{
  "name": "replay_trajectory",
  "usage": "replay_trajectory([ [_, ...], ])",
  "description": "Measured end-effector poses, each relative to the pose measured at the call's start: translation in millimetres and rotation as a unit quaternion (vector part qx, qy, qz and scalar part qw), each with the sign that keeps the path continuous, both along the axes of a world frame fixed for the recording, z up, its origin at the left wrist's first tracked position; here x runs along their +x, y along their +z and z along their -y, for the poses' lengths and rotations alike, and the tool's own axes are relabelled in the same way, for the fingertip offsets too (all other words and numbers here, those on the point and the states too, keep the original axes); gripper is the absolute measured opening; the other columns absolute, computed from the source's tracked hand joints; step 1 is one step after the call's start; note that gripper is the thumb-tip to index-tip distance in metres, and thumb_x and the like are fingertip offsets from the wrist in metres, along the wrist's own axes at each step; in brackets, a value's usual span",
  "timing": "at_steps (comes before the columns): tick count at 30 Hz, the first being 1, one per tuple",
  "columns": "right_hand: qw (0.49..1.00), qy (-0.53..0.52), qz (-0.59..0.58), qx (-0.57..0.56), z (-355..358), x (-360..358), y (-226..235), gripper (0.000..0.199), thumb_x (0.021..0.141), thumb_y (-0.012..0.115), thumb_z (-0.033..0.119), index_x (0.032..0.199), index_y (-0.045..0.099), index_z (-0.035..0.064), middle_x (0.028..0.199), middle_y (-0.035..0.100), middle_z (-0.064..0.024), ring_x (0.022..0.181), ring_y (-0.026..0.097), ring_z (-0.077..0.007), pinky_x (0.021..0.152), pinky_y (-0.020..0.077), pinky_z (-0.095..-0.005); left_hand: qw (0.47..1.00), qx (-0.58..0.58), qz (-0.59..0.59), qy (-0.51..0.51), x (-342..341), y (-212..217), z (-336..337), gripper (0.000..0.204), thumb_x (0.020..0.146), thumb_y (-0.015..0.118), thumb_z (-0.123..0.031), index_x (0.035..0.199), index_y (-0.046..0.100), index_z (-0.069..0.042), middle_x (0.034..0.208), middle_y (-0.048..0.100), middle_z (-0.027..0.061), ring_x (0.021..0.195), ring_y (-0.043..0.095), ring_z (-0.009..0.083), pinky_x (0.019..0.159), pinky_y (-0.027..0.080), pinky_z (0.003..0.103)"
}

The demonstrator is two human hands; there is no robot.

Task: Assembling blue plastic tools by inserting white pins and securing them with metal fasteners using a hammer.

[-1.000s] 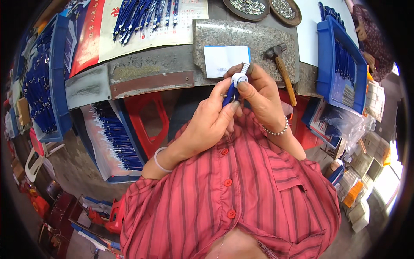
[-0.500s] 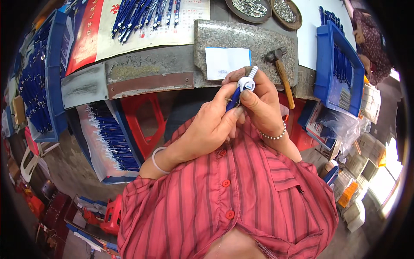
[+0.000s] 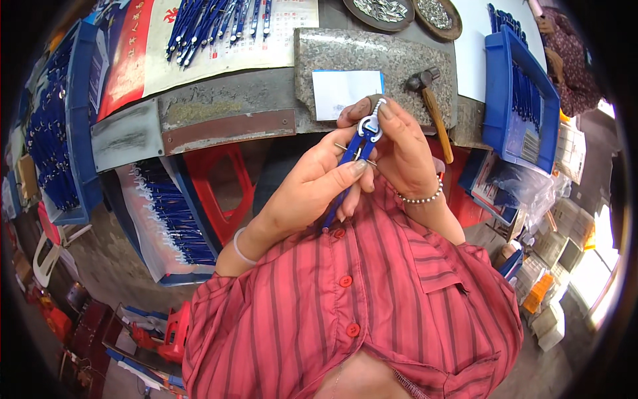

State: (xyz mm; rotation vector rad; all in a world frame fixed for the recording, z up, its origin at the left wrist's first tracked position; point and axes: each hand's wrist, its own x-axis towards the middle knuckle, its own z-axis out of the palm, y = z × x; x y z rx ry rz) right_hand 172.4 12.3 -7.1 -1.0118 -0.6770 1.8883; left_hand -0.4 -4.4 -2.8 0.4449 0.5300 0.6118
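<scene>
Above my lap, near the table's front edge, both hands hold a small blue-handled tool (image 3: pixel 359 145) with a silver ring-like head and a pale ribbed stem. My left hand (image 3: pixel 316 181) is closed around its blue handles, the thumb lying across them. Thin metal pins stick out at the sides. My right hand (image 3: pixel 411 153) pinches the head end, fingers around the ribbed stem. Just beyond lies a white paper (image 3: pixel 342 90) on a speckled stone block (image 3: pixel 372 50). A hammer (image 3: pixel 435 116) with a wooden handle rests on the block's right side, its handle end over the edge.
Two round dishes (image 3: pixel 355 14) (image 3: pixel 459 28) with small metal parts stand behind the block. Blue tools (image 3: pixel 199 30) lie on a printed sheet. Blue bins flank me, left (image 3: pixel 78 146) and right (image 3: pixel 495 100). A box of blue tools (image 3: pixel 169 213) sits below the table. Someone (image 3: pixel 571 60) is at upper right.
The tool has turned in my hands, so its long blue handles and side pins now show. Its head has shifted slightly left, and my right fingers have moved up over the stem.
</scene>
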Motion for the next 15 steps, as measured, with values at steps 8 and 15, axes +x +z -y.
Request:
replay_trajectory([
  [8,1.000,-0.011,0.021,-0.007,-2.6,-2.0,-1.0,0.031,0.096,0.045,0.026,0.103,0.054,-0.0021,0.104,0.057,-0.0173,0.092,0.059,-0.0195,0.080,0.0496,-0.0292,0.999,0.025,-0.024,0.005,2.9,-0.9,-1.9,0.033,0.096,0.044,-0.013,0.126,0.035,-0.001,0.083,0.055,0.0062,0.055,0.052,0.0084,0.050,0.044,0.021],
  [15,0.994,0.048,0.090,-0.032,-6.8,-2.5,15.0,0.026,0.088,0.057,0.014,0.110,0.053,0.0021,0.106,0.059,-0.0074,0.089,0.058,-0.0123,0.075,0.0484,-0.0239,0.996,0.061,-0.070,0.018,5.0,2.8,-3.7,0.037,0.097,0.042,-0.013,0.130,0.031,0.000,0.083,0.055,0.0061,0.055,0.052,0.0079,0.050,0.044,0.020],
])
